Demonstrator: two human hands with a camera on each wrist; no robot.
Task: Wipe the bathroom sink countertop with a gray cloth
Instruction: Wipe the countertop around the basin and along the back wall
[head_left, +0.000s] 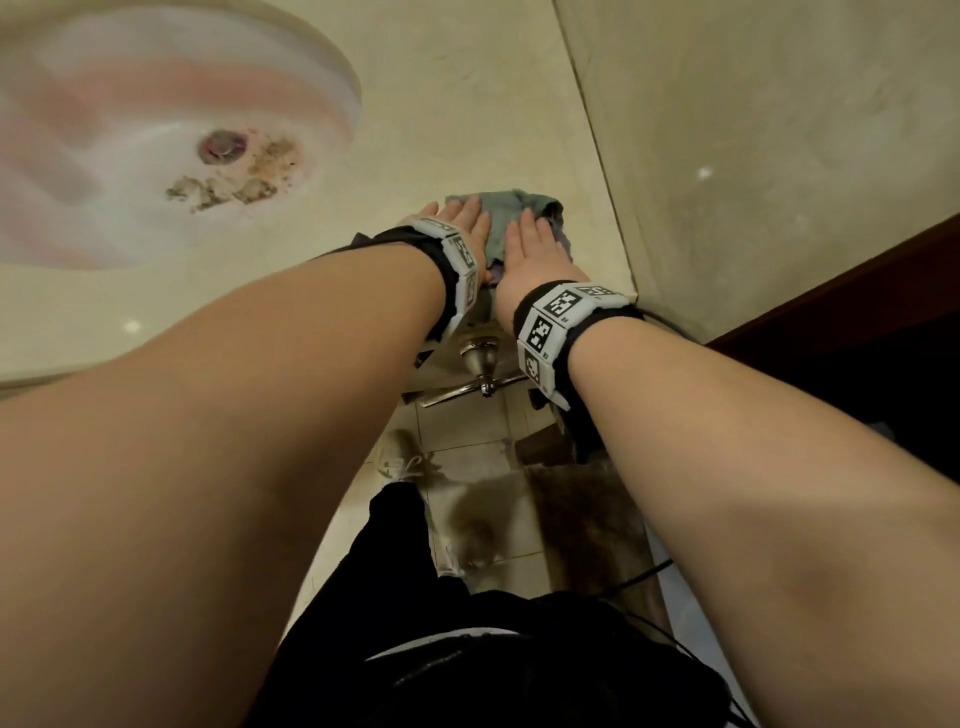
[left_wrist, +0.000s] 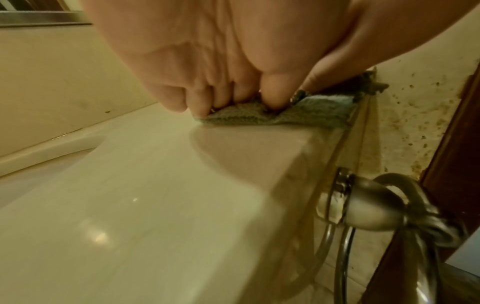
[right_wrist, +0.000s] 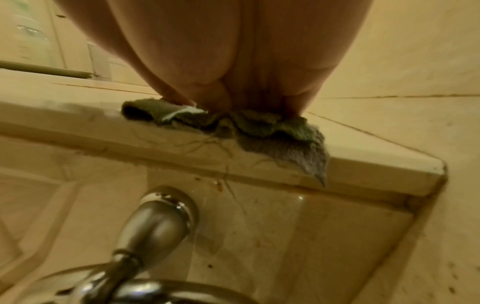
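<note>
A crumpled gray cloth lies on the beige countertop, at its right end beside the wall. My left hand lies flat on the cloth's left part and my right hand lies flat on its right part, side by side. In the left wrist view, the left hand presses its fingertips into the cloth. In the right wrist view, the right hand bears down on the cloth, one corner of which hangs over the counter's front edge.
The round sink basin lies to the left, with brown debris beside its drain. A side wall bounds the counter on the right, by a dark wooden frame. A metal towel ring hangs under the counter's front edge.
</note>
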